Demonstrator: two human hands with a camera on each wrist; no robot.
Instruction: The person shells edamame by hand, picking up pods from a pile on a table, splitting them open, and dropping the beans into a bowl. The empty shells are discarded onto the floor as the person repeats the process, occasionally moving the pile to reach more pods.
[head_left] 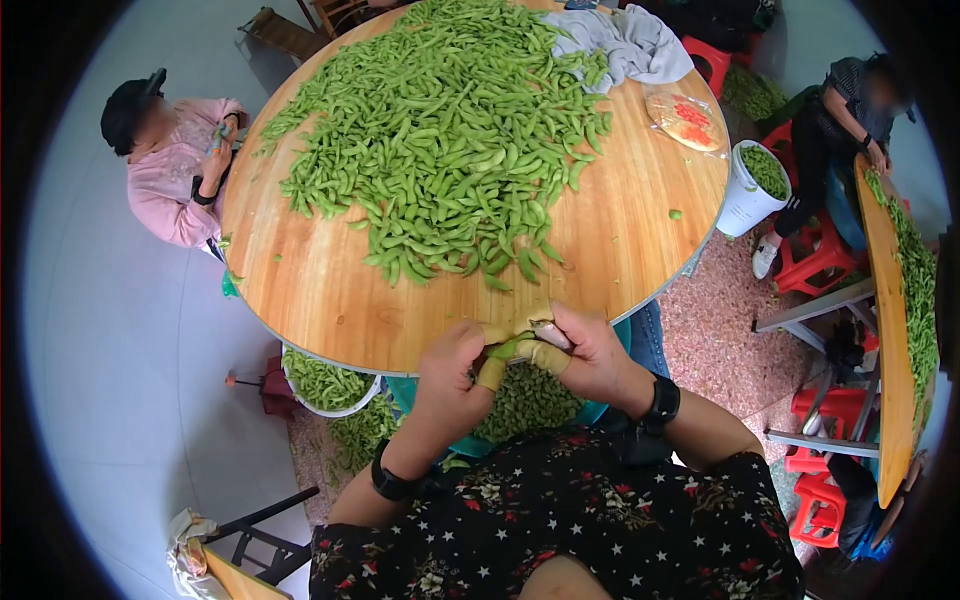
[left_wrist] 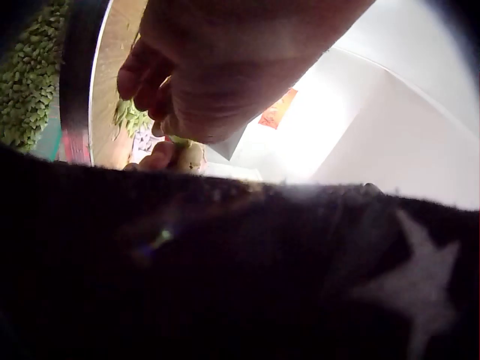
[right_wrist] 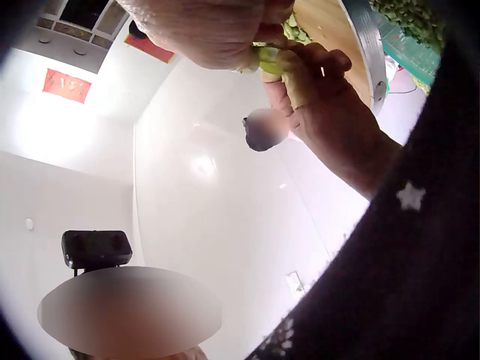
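Observation:
Over the near edge of the table, my left hand (head_left: 455, 368) pinches a green soybean pod (head_left: 508, 348) between thumb and finger. My right hand (head_left: 598, 352) meets it at the pod's other end and grips a small silvery tool (head_left: 550, 335), its kind too small to make out. Yellow coverings wrap some fingertips of both hands. In the right wrist view, a bright green bit of the pod (right_wrist: 270, 61) shows between the hands. Beneath them is a teal basin (head_left: 592, 412) holding many shelled green beans (head_left: 528, 398).
A large heap of pods (head_left: 450, 150) covers much of the round wooden table (head_left: 330, 310). A grey cloth (head_left: 640, 45) and a bagged round item (head_left: 688, 120) lie at its right. White buckets (head_left: 750, 205) stand beside it. One person (head_left: 170, 170) sits left, another (head_left: 850, 120) right.

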